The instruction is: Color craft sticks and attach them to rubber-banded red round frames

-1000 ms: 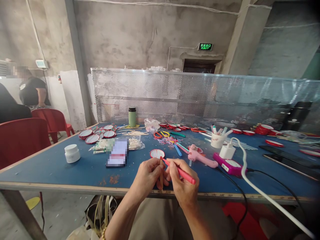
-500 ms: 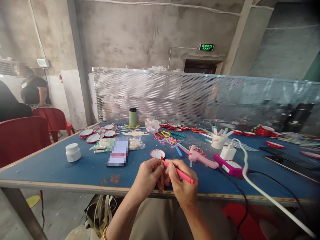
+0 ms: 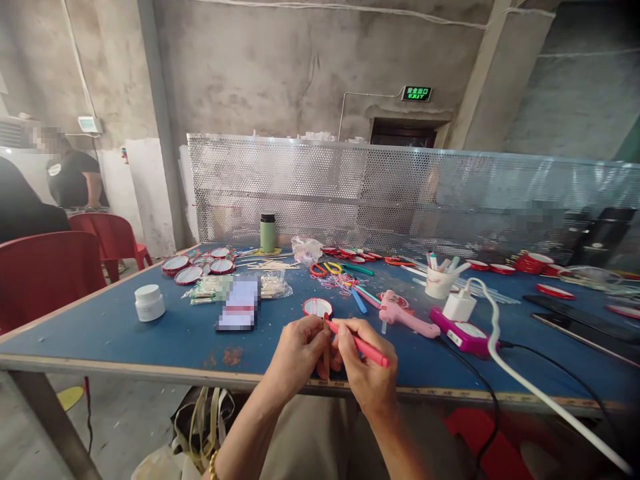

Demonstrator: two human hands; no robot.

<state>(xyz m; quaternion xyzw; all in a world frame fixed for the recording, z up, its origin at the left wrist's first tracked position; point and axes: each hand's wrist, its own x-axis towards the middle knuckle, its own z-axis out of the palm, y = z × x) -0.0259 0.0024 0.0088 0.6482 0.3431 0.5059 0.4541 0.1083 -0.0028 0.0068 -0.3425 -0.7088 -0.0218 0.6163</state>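
My left hand (image 3: 299, 350) pinches a thin flat wooden stick (image 3: 326, 361), held upright over the table's front edge. The top end of this stick looks red. In my right hand (image 3: 371, 373) is a red marker pen (image 3: 369, 349), its tip against or very close to the stick's upper end. My fingers hide part of both things. Just beyond my hands lies a round white disc with a red rim (image 3: 318, 307). To the right of it rests a pink hot glue gun (image 3: 407, 317).
A phone (image 3: 239, 303), a white jar (image 3: 149, 303) and plastic-wrapped packs (image 3: 203, 290) lie left. A cup of pens (image 3: 439, 283), a purple power strip (image 3: 463, 331) and a white cable (image 3: 494, 320) stand right. Behind are scissors (image 3: 334, 268), a green bottle (image 3: 267, 233) and a perforated screen (image 3: 300, 187).
The view has shifted slightly, so the scene sits a little further right. My hands keep nearly the same pose, with the marker still at the stick's upper end.
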